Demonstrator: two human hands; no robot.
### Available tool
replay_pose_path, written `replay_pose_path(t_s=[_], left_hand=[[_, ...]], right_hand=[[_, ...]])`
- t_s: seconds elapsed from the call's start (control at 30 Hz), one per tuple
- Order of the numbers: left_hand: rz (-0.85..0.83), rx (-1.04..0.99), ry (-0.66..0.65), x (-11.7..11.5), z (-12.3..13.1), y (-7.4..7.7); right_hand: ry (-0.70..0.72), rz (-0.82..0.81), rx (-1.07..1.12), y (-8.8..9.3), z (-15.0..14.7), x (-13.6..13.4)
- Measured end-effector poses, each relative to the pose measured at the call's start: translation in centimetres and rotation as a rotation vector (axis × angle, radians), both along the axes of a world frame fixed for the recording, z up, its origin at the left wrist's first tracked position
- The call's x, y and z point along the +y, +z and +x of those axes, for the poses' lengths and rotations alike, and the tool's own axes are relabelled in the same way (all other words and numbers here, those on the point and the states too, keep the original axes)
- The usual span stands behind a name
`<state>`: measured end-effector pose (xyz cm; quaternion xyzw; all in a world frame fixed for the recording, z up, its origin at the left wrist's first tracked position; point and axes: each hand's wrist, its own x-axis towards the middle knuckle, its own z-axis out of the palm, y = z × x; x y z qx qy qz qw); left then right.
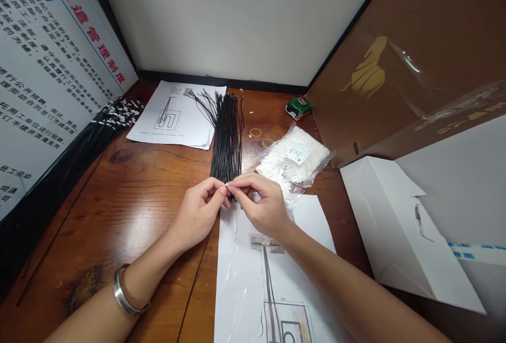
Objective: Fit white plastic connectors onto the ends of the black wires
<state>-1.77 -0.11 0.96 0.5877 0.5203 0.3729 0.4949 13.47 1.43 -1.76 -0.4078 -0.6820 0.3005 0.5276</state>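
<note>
My left hand (201,208) and my right hand (261,203) meet fingertip to fingertip, each closed in a pinch. A tiny white connector (226,185) shows between the fingertips, on the right hand's side. Whatever the left fingers grip is too small and covered to make out. Right behind the hands lies a thick bundle of black wires (227,137), its near ends partly hidden by the fingers. Beside my right hand is a clear plastic bag of small white connectors (296,156), some of them spread at its near edge.
More black wires with white ends (118,113) lie at the left by a printed board (47,69). Drawing sheets (174,116) are at the back, another (245,290) under my right arm. A green tape measure (298,107), rubber bands (255,133) and a white box (395,227) are rightward.
</note>
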Motion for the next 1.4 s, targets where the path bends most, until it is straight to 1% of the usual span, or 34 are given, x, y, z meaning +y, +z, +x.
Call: replay_pose_path(t_s=[0.37, 0.83, 1.1, 1.4], left_hand=[[-0.005, 0.014, -0.007, 0.03, 0.04, 0.13], [-0.021, 0.014, -0.02, 0.1, 0.0, -0.08], [-0.022, 0.013, -0.019, -0.01, 0.0, 0.16], [-0.035, -0.005, -0.013, 0.08, -0.1, -0.19]], right_hand=[[0.005, -0.033, -0.005, 0.12, 0.02, -0.09], [0.002, -0.032, -0.017, 0.2, 0.02, -0.02], [0.006, -0.033, -0.015, 0.1, -0.03, 0.04], [0.012, -0.03, -0.001, 0.24, 0.06, -0.02]])
